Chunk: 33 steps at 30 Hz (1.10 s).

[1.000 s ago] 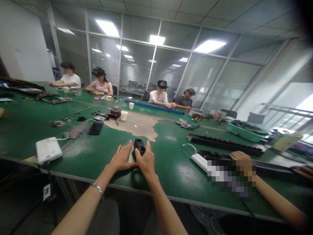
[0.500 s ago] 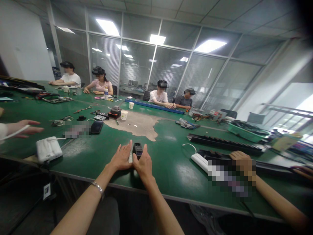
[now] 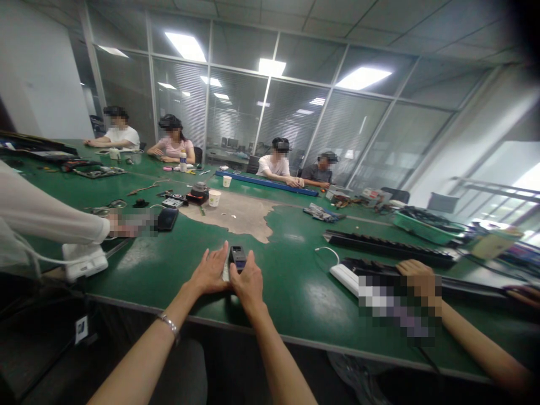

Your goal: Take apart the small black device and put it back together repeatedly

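Note:
My left hand is at the near edge of the table, its fingers straight and slightly spread, just left of a small black box-shaped device. My right hand is around the device's near right side, thumb in front and fingers along the right. The thumb hides the device's lower part. Between the left palm and the device shows a narrow whitish strip, too small to name. A metal-band watch or bracelet circles my left wrist.
A co-worker's sleeved arm reaches in from the left over a white power adapter. On the right, another person's hand rests by black rails and a white strip. Ahead stand paper cups. Several people sit opposite.
The co-worker's arm on the left has reached further in, towards the phone-like dark object. My hands stay nearly still around the black device.

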Available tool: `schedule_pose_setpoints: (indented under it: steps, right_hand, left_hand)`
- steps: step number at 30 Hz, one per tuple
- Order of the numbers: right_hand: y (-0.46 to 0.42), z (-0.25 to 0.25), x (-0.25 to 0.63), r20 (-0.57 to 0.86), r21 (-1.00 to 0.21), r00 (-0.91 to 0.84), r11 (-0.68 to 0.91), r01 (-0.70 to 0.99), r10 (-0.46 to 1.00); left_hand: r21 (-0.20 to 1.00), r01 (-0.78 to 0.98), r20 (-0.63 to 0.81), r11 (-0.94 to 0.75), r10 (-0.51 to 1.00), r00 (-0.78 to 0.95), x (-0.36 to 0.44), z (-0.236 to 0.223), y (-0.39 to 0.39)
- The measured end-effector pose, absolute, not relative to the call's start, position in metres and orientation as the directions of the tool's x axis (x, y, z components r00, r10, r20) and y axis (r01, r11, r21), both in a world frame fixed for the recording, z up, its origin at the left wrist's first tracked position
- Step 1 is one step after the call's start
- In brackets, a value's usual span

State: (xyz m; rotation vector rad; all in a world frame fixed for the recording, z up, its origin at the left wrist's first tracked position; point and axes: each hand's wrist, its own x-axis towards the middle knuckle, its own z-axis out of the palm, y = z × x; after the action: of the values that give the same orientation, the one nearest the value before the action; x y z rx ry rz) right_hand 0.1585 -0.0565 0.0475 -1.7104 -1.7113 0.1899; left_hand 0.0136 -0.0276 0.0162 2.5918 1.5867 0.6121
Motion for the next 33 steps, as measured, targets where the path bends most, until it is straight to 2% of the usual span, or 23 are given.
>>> schedule_pose_setpoints:
  steps: [10, 21, 27, 33]
  right_hand:
    - [-0.058, 0.051, 0.159, 0.346, -0.561, 0.139, 0.086, 0.824, 0.928]
    - [-0.047, 0.072, 0.184, 0.492, -0.712, 0.245, 0.223, 0.666, 0.836]
    - [-0.049, 0.044, 0.216, 0.460, -0.677, 0.314, 0.099, 0.729, 0.830]
    - [-0.052, 0.025, 0.223, 0.488, -0.634, 0.279, 0.116, 0.765, 0.827]
  left_hand:
    - [0.253, 0.847, 0.304, -0.468, 0.869, 0.390, 0.014, 0.017, -0.027]
    - [0.300, 0.838, 0.298, -0.455, 0.879, 0.371, 0.014, 0.017, -0.026]
    - [0.290, 0.846, 0.293, -0.447, 0.883, 0.366, 0.016, 0.019, -0.026]
    - [0.277, 0.849, 0.306, -0.451, 0.879, 0.367, 0.017, 0.020, -0.027]
